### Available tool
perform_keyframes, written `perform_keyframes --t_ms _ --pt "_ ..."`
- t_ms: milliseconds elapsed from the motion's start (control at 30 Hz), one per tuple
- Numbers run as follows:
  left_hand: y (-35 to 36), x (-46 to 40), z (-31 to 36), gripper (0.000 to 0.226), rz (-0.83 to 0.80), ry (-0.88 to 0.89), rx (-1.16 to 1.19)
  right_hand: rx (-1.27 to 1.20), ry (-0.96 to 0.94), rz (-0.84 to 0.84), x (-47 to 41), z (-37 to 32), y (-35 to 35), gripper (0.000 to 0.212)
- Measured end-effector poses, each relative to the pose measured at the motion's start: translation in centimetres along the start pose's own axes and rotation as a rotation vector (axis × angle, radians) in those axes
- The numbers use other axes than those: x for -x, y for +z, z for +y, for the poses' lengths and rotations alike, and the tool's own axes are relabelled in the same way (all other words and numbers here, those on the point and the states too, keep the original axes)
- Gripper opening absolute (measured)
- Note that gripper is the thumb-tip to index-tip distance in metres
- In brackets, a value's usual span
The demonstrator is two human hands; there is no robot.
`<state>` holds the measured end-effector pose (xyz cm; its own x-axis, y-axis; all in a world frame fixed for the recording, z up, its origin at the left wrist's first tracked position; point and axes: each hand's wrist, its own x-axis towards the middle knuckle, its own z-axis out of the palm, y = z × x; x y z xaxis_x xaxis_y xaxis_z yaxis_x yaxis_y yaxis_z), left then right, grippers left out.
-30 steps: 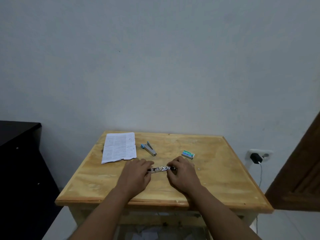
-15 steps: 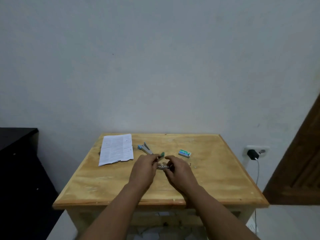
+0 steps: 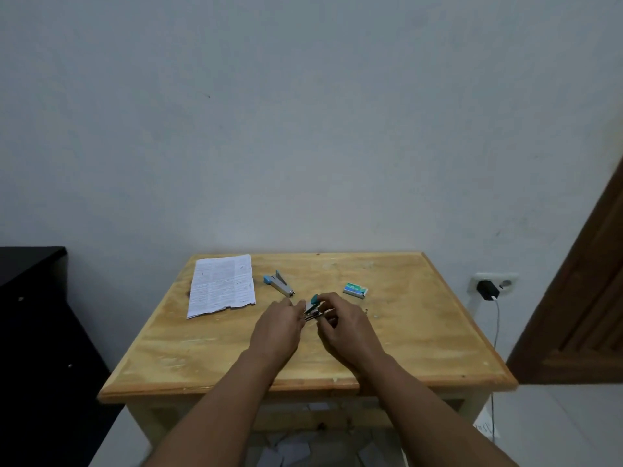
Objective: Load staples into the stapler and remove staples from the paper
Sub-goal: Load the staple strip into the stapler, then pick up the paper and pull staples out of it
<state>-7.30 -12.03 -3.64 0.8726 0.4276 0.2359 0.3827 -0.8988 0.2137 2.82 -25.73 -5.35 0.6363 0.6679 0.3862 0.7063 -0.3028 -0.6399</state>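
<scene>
Both hands found over the middle of the tabletop (image 3: 421, 348). Left hand (image 3: 278, 326) and right hand (image 3: 344, 328) each gripping one end of a small stapler (image 3: 312, 307), its teal cap tilted up between them. Grip of both hands judged closed on the stapler, fingers curled around it; exact finger placement too small to confirm. Whether the magazine stood open, not determinable.

Second stapler (image 3: 279, 284), blue-ended, lying apart behind the left hand, just right of the printed paper (image 3: 220, 284). Staple box (image 3: 355, 290) resting near, behind the right hand, untouched. Paper flat at the far left corner, no hand on it.

Judged stage: preparing the stapler for loading; staple removal not yet started.

Risks noted: spring-loaded pusher liable to snap back on fingertips if released carelessly. Stapler small and held at its ends only, so liable to slip. Staple strip likely to break or scatter if forced in askew.
</scene>
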Motion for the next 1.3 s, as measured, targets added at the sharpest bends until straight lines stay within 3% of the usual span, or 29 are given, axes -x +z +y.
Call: perform_keyframes --t_ms 133,233,267,367,433,500,633,733,833,967,1100,1200,1300 --pt "-0.9 0.3 -0.1 0.029 -0.012 -0.306 0.665 0.015 0.016 0.151 -0.1 0.1 0.0 0.039" --pt "-2.1 -0.2 -0.9 0.021 -0.023 -0.603 1.228 -0.255 0.170 0.253 -1.1 -0.9 -0.8 0.032" --pt "-2.6 -0.4 -1.0 0.020 -0.031 -0.678 1.384 -0.409 0.259 0.228 -1.6 -1.6 -1.2 0.032" --pt "-3.6 -0.9 -0.8 0.022 -0.112 -0.770 1.772 -0.817 0.490 -0.054 -3.7 -3.7 -2.1 0.040" --pt "-4.1 -0.9 -0.5 0.024 -0.221 -0.760 1.892 -0.963 0.571 -0.160 -4.2 -4.7 -2.1 0.041" --pt "-4.7 -0.6 -0.5 0.021 -0.310 -0.731 1.921 -1.080 0.648 -0.157 -4.2 -5.3 -1.9 0.047" --pt "-4.7 -0.4 -1.7 0.026 -0.397 -0.672 1.774 -1.239 0.802 -0.263 -4.1 -4.9 -1.5 0.043" --pt "-4.5 0.3 -1.5 0.026 -0.406 -0.655 1.490 -1.230 0.856 -0.299 -5.0 -5.5 -1.2 0.029" --pt "-3.7 0.5 -2.0 0.029 -0.184 -0.666 1.280 -1.017 0.844 -0.300 -5.8 -7.4 -1.0 0.030" --pt "-3.3 0.5 -6.3 0.034 0.157 -0.645 0.564 -0.555 0.693 -0.190 -7.6 -7.7 -0.4 0.031" --pt "-4.0 0.3 -11.7 0.022 0.337 -0.595 0.343 -0.426 0.662 -0.221 -10.9 -7.7 2.1 0.033" --pt "-3.9 -0.8 -15.9 0.038 0.248 -0.611 0.256 -0.390 0.617 -0.204 -13.4 -8.3 4.4 0.027" --pt "-4.1 -2.1 -18.6 0.052 0.095 -0.661 0.179 -0.190 0.501 -0.214 -15.1 -8.5 7.3 0.016"
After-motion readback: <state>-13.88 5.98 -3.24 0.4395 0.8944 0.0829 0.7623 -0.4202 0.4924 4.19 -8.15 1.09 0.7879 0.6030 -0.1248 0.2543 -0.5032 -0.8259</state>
